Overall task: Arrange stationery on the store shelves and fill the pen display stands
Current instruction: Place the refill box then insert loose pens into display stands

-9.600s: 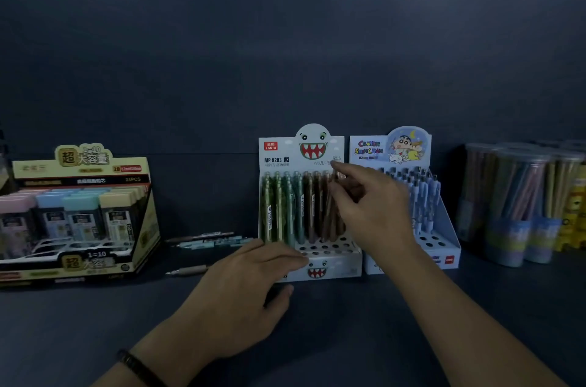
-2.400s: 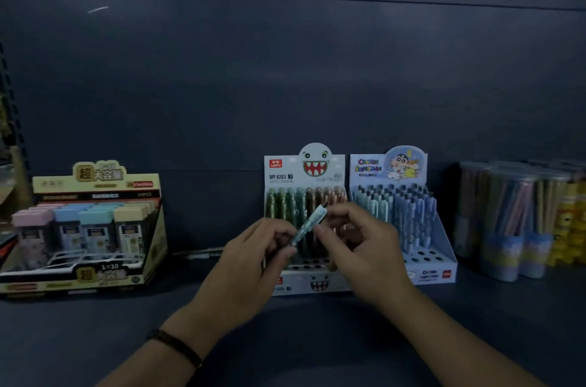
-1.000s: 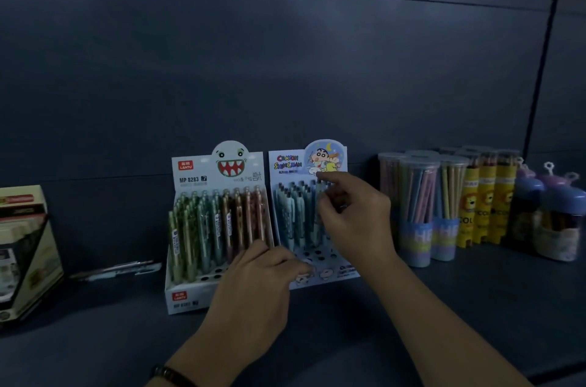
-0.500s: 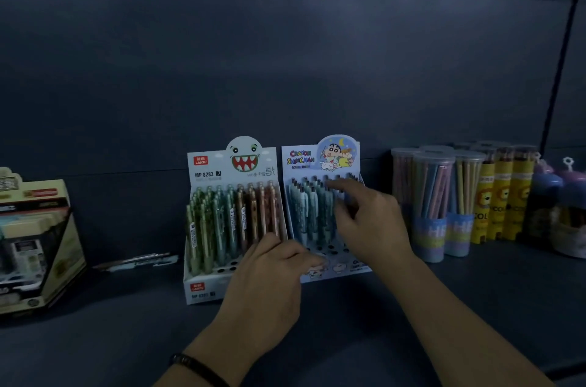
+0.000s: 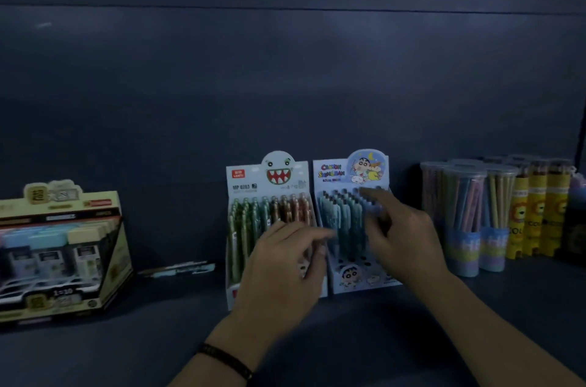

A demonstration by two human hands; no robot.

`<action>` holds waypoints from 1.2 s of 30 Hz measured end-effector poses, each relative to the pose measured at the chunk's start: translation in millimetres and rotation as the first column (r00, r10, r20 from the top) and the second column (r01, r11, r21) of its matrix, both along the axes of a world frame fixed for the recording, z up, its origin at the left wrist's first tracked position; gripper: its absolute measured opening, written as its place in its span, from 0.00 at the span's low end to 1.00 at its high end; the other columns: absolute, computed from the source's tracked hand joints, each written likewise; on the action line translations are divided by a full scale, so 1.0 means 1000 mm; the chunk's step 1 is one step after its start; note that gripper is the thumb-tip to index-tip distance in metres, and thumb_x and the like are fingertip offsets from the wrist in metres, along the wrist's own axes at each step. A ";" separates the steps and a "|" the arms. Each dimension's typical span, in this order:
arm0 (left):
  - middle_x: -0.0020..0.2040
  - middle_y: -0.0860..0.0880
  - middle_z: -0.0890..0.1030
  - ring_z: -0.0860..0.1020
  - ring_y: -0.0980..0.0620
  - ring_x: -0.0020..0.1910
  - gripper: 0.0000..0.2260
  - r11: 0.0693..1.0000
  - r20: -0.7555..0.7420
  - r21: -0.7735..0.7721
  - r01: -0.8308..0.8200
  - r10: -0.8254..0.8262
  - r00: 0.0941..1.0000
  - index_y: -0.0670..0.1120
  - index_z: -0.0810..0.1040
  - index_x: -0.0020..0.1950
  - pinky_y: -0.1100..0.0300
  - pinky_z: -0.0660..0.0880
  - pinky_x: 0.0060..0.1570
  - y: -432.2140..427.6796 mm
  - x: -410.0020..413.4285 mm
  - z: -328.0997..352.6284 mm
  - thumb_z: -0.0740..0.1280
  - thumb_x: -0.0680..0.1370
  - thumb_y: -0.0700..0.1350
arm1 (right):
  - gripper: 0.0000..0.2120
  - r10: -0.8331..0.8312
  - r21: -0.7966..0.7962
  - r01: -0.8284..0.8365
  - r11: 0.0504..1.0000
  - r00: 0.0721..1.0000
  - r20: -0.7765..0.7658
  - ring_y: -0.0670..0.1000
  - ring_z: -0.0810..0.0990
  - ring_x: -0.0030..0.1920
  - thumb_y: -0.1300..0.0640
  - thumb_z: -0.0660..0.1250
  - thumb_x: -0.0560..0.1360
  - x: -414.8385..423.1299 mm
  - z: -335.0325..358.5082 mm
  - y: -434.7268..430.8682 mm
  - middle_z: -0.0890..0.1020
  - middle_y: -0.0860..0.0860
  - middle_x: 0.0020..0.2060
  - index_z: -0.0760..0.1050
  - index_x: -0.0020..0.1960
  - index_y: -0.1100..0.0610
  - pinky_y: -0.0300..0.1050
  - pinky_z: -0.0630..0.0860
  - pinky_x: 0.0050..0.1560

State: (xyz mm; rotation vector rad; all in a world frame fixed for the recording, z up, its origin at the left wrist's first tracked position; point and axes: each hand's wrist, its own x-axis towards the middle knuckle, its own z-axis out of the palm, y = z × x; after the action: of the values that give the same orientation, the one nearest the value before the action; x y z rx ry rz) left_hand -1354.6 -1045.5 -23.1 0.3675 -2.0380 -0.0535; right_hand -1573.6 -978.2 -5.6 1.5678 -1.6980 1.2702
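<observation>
Your right index finger (image 5: 371, 196) reaches over the back-row pen tops of the cartoon stand (image 5: 348, 171), as it did half a second ago. The other fingers are loosely spread and the right hand (image 5: 402, 240) holds nothing. Your left hand (image 5: 285, 269), relaxed and empty too, has lifted off that stand's front lip. It now hovers just left of it, before the monster stand (image 5: 250, 177).

The cartoon stand holds blue and teal pens (image 5: 339, 215). The monster stand holds green and brown pens (image 5: 244, 215). Clear tubs of pencils (image 5: 466, 212) stand to the right, and loose pens (image 5: 180, 269) lie well left.
</observation>
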 end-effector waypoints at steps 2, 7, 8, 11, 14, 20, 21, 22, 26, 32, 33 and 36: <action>0.53 0.56 0.83 0.78 0.60 0.50 0.09 0.998 -0.084 -0.066 -0.008 0.002 0.996 0.49 0.83 0.60 0.61 0.77 0.56 -0.011 0.021 0.018 0.70 0.81 0.42 | 0.16 -0.005 -0.031 0.005 1.000 1.000 -0.007 0.44 0.73 0.26 0.59 0.70 0.78 0.010 0.004 0.000 0.71 0.43 0.25 0.78 0.65 0.47 0.48 0.75 0.28; 0.46 0.59 0.76 0.74 0.62 0.43 0.10 0.962 -0.115 -0.049 -0.267 0.260 0.959 0.48 0.81 0.52 0.72 0.69 0.45 -0.066 0.100 0.022 0.72 0.76 0.34 | 0.06 0.148 -0.012 -0.148 0.989 0.989 0.015 0.46 0.77 0.28 0.58 0.70 0.78 0.068 0.003 -0.011 0.75 0.43 0.25 0.79 0.48 0.46 0.43 0.73 0.29; 0.46 0.59 0.75 0.74 0.60 0.43 0.13 0.945 -0.075 -0.006 -0.327 0.326 0.942 0.50 0.80 0.52 0.70 0.70 0.45 -0.078 0.113 0.012 0.72 0.75 0.34 | 0.06 0.188 0.029 -0.189 0.982 0.982 0.030 0.45 0.78 0.29 0.57 0.70 0.78 0.082 0.001 -0.016 0.76 0.42 0.27 0.79 0.46 0.46 0.42 0.73 0.29; 0.49 0.59 0.76 0.75 0.54 0.46 0.16 0.875 0.119 0.084 -0.478 0.467 0.876 0.56 0.79 0.54 0.54 0.77 0.48 -0.108 0.139 -0.023 0.74 0.73 0.36 | 0.05 0.243 0.131 -0.245 0.961 0.969 0.034 0.45 0.76 0.29 0.53 0.67 0.79 0.113 -0.003 -0.033 0.75 0.42 0.27 0.78 0.45 0.46 0.48 0.76 0.32; 0.52 0.54 0.81 0.78 0.47 0.50 0.13 0.803 0.279 0.178 -0.569 0.513 0.811 0.56 0.83 0.54 0.47 0.78 0.56 -0.119 0.149 -0.038 0.74 0.75 0.40 | 0.05 0.215 0.069 -0.206 0.976 0.961 -0.172 0.45 0.72 0.27 0.53 0.66 0.78 0.127 -0.011 -0.038 0.72 0.40 0.28 0.79 0.46 0.48 0.46 0.74 0.27; 0.58 0.54 0.80 0.74 0.43 0.56 0.17 0.750 0.405 0.186 -0.635 0.530 0.745 0.58 0.84 0.63 0.48 0.78 0.55 -0.124 0.148 -0.043 0.69 0.77 0.42 | 0.06 0.273 0.039 -0.273 0.961 0.925 -0.264 0.44 0.69 0.25 0.53 0.65 0.77 0.118 -0.031 -0.026 0.73 0.42 0.26 0.80 0.44 0.50 0.40 0.70 0.24; 0.60 0.54 0.80 0.74 0.43 0.57 0.17 0.747 0.421 0.178 -0.640 0.530 0.736 0.58 0.83 0.64 0.48 0.77 0.55 -0.124 0.147 -0.042 0.68 0.78 0.43 | 0.06 0.272 0.051 -0.268 0.962 0.928 -0.255 0.44 0.69 0.25 0.52 0.65 0.77 0.119 -0.032 -0.027 0.72 0.41 0.26 0.80 0.44 0.49 0.40 0.70 0.24; 0.61 0.54 0.79 0.73 0.43 0.58 0.18 0.744 0.438 0.171 -0.646 0.530 0.726 0.58 0.82 0.66 0.48 0.76 0.57 -0.123 0.145 -0.041 0.67 0.79 0.43 | 0.06 0.275 0.074 -0.265 0.961 0.930 -0.243 0.44 0.69 0.25 0.52 0.64 0.77 0.121 -0.032 -0.029 0.72 0.41 0.26 0.79 0.44 0.49 0.41 0.71 0.24; 0.66 0.56 0.76 0.70 0.45 0.64 0.20 0.719 0.507 0.155 -0.678 0.531 0.679 0.60 0.76 0.72 0.47 0.71 0.62 -0.119 0.141 -0.039 0.63 0.81 0.46 | 0.04 0.294 0.170 -0.263 0.950 0.934 -0.201 0.43 0.70 0.25 0.50 0.64 0.76 0.125 -0.034 -0.033 0.67 0.38 0.26 0.77 0.45 0.46 0.41 0.70 0.25; 0.68 0.57 0.73 0.68 0.46 0.66 0.21 0.687 0.555 0.122 -0.716 0.551 0.623 0.64 0.70 0.74 0.45 0.64 0.63 -0.114 0.136 -0.037 0.60 0.81 0.49 | 0.05 0.294 0.187 -0.265 0.946 0.944 -0.149 0.41 0.69 0.25 0.48 0.63 0.76 0.124 -0.032 -0.029 0.63 0.34 0.25 0.77 0.44 0.45 0.35 0.66 0.28; 0.67 0.57 0.72 0.67 0.45 0.66 0.22 0.685 0.556 0.116 -0.719 0.555 0.619 0.65 0.68 0.75 0.45 0.64 0.62 -0.114 0.135 -0.038 0.59 0.82 0.49 | 0.05 0.292 0.188 -0.263 0.946 0.945 -0.146 0.42 0.70 0.25 0.48 0.63 0.76 0.124 -0.032 -0.029 0.63 0.34 0.24 0.77 0.44 0.45 0.37 0.67 0.28; 0.66 0.56 0.71 0.67 0.43 0.64 0.22 0.683 0.575 0.102 -0.724 0.553 0.603 0.69 0.65 0.75 0.44 0.63 0.62 -0.114 0.133 -0.040 0.57 0.83 0.51 | 0.05 0.294 0.207 -0.263 0.942 0.946 -0.133 0.42 0.70 0.25 0.48 0.63 0.76 0.125 -0.032 -0.029 0.63 0.35 0.24 0.76 0.44 0.44 0.36 0.67 0.28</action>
State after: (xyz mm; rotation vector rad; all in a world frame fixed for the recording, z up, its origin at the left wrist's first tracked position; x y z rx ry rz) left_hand -1221.3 -1159.1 -63.0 1.4740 -2.2702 0.1824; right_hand -1448.3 -1007.2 -37.5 2.0258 -1.5691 1.0993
